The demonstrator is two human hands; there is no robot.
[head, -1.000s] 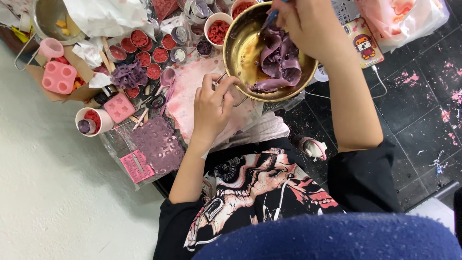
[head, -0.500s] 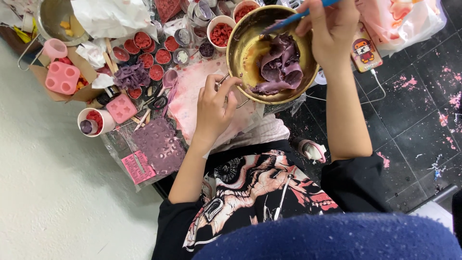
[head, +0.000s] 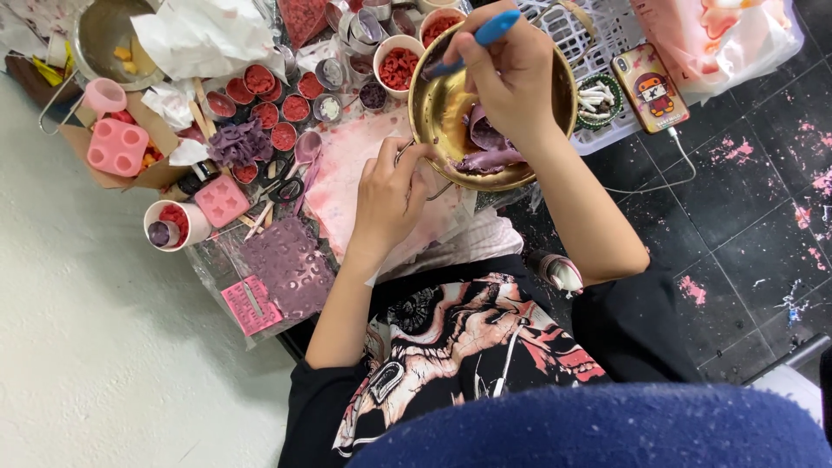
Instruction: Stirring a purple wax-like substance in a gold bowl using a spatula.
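A brass-coloured metal bowl (head: 442, 104) sits in front of me with soft purple paste (head: 485, 158) inside. My right hand (head: 511, 74) reaches over the bowl and grips a blue-handled tool (head: 485, 33) whose tip dips toward the paste. My left hand (head: 390, 195) holds the bowl's near rim at a thin wire handle, its fingers curled on the edge. Under the bowl lies a pink-stained sheet (head: 347, 165).
Small round tins of red material (head: 264, 82) and a white cup of red bits (head: 399, 65) lie behind the bowl. Pink moulds (head: 117, 146), a purple textured mat (head: 290, 269), crumpled paper (head: 199, 35), a white basket (head: 589, 52) and a phone (head: 650, 87) surround it.
My right hand has swung with the blue tool from the bowl's right rim to above its middle. The left hand has slid up onto the bowl's rim.
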